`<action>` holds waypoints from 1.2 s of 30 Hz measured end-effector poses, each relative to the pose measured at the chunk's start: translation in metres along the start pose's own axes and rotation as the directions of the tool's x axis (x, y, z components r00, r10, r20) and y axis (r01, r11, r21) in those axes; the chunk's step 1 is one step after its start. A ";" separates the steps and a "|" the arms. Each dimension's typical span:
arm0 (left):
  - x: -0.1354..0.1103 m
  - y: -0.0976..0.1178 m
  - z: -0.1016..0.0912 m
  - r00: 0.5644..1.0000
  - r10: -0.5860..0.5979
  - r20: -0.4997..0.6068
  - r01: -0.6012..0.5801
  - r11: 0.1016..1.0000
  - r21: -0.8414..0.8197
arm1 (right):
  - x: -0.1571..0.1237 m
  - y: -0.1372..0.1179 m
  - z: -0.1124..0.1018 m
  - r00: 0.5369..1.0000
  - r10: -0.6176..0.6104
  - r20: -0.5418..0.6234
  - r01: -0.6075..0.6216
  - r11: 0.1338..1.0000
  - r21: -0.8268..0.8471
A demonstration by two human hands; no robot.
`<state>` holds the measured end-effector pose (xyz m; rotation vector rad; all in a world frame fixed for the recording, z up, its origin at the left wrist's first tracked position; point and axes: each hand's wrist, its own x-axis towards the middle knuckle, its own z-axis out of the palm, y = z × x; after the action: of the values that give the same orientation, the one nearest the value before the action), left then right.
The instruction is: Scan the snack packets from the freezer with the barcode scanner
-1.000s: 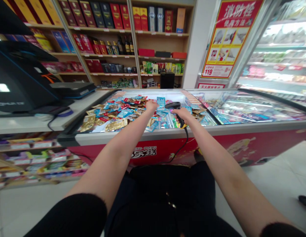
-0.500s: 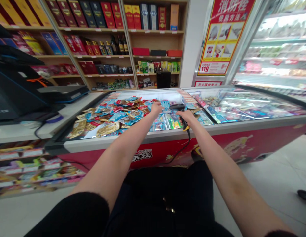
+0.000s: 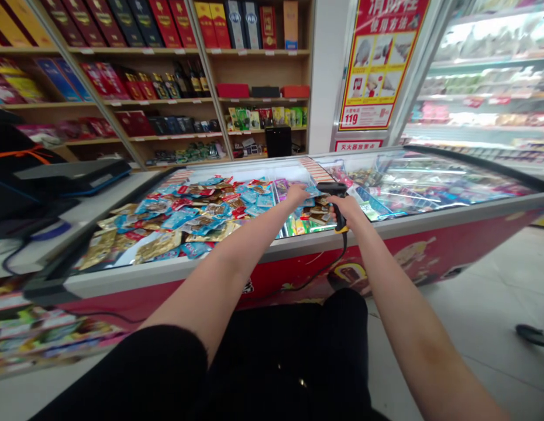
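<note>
Our right hand (image 3: 348, 207) is closed round a black-and-yellow corded barcode scanner (image 3: 337, 206). Our left hand (image 3: 297, 194) is down on blue foil snack packets (image 3: 202, 217), grip unclear. Packets lie heaped inside the white-rimmed red chest freezer (image 3: 408, 225); none look cleared.

From my end I can see wooden shelving (image 3: 263, 82) stacked with red and dark gift boxes (image 3: 167, 17) and liquor bottles (image 3: 186, 82), with a black box (image 3: 278, 141) on a lower shelf. To the right, a red fire hydrant instruction poster (image 3: 379, 64) (119 printed near its foot) stands beside a lit refrigerated display case (image 3: 482, 99), while a black checkout terminal (image 3: 17, 175) sits on the white counter (image 3: 100, 193) at left.
</note>
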<state>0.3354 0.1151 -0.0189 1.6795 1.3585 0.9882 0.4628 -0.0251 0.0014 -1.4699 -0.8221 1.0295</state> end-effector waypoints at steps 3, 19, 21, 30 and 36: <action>0.002 -0.005 0.014 0.999 0.027 0.039 -0.032 0.987 0.158 | 0.004 0.005 -0.005 1.000 0.011 0.009 -0.011 1.000 0.009; -0.009 -0.030 -0.044 0.998 0.062 0.018 -0.053 0.617 0.785 | 0.003 0.012 0.017 0.998 0.020 0.064 -0.021 1.000 0.007; -0.014 -0.039 -0.061 0.999 0.030 0.028 -0.040 0.571 0.820 | -0.001 0.009 0.026 0.996 0.023 0.081 -0.023 1.000 -0.001; -0.039 -0.059 -0.117 0.990 -0.042 0.132 -0.096 0.484 0.870 | -0.019 0.001 0.078 0.987 0.007 0.162 0.009 0.995 -0.103; -0.045 -0.054 -0.152 0.994 -0.031 0.107 -0.078 0.493 0.866 | -0.033 -0.003 0.110 0.978 0.001 0.211 0.030 0.989 -0.144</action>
<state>0.1699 0.0920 -0.0080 2.4317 1.9357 0.1106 0.3484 -0.0129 0.0079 -1.4913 -1.0778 1.1473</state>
